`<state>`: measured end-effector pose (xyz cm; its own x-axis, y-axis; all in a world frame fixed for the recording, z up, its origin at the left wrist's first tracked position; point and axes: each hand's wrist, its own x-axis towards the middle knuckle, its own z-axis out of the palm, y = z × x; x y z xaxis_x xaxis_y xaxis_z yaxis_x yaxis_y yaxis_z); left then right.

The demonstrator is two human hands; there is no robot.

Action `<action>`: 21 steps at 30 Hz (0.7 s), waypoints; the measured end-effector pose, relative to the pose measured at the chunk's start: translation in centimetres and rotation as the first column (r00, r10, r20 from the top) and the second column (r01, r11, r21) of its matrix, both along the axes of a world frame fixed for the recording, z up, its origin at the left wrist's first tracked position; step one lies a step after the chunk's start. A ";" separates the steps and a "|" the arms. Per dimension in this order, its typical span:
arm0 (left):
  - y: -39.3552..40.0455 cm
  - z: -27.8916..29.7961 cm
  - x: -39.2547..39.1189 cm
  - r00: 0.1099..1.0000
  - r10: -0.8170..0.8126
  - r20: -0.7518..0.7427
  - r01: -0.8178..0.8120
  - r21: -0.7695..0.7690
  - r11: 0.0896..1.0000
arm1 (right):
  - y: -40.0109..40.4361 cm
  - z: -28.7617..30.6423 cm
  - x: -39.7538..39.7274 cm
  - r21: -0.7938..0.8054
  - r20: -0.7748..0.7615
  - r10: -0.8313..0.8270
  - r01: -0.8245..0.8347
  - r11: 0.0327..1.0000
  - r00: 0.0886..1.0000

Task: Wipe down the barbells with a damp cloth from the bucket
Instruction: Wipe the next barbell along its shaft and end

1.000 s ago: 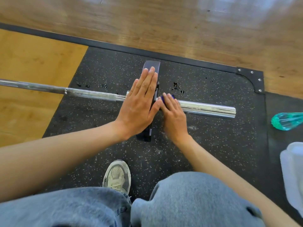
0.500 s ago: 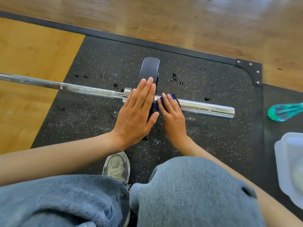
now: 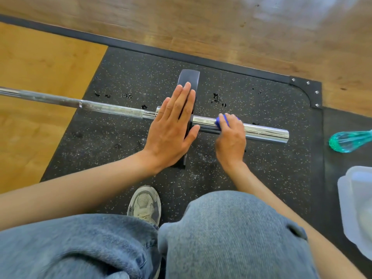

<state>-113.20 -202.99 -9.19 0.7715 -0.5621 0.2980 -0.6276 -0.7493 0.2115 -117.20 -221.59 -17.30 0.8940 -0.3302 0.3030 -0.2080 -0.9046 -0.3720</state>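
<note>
Blue cloth (image 3: 221, 120) on barbell (image 3: 263, 132) sleeve under right hand (image 3: 231, 141), beside plate-bracing left hand (image 3: 171, 133)

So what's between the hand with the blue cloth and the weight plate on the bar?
In the head view, only a short bare stretch of the chrome sleeve lies between the right hand, holding the blue cloth, and the weight plate.

The barbell (image 3: 261, 131) lies across the rubber mat (image 3: 261, 178) from left to right, with the weight plate (image 3: 189, 77) standing upright on it near its right end. The left hand (image 3: 171, 129) lies flat against the plate's left face, and to the right of the plate the right hand (image 3: 231, 141) presses the cloth (image 3: 220, 120) onto the barbell's sleeve. Right of the barbell's end lie a bottle (image 3: 348, 141) and, nearer the person, the bucket (image 3: 356, 208); a shoe (image 3: 145, 204) rests on the mat in front of the plate.
</note>
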 end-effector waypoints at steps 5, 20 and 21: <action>-0.6 0.2 -0.7 1.000 0.000 0.025 0.000 0.012 1.000 | -0.6 0.4 2.1 -0.021 -0.070 0.148 -0.150 0.989 0.986; -1.6 -0.6 0.4 1.000 0.014 -0.025 -0.013 0.034 0.999 | 0.3 2.2 5.5 0.155 -0.237 0.256 -0.224 0.962 0.937; -1.5 -0.7 0.3 1.000 -0.001 -0.025 0.002 0.038 0.999 | -0.6 2.2 5.7 0.164 -0.259 0.233 -0.195 0.967 0.937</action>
<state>-112.93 -204.45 -9.93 0.7774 -0.5741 0.2570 -0.6238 -0.7560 0.1982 -111.47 -222.21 -15.15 0.9898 -0.1422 0.0024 -0.1260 -0.8849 -0.4484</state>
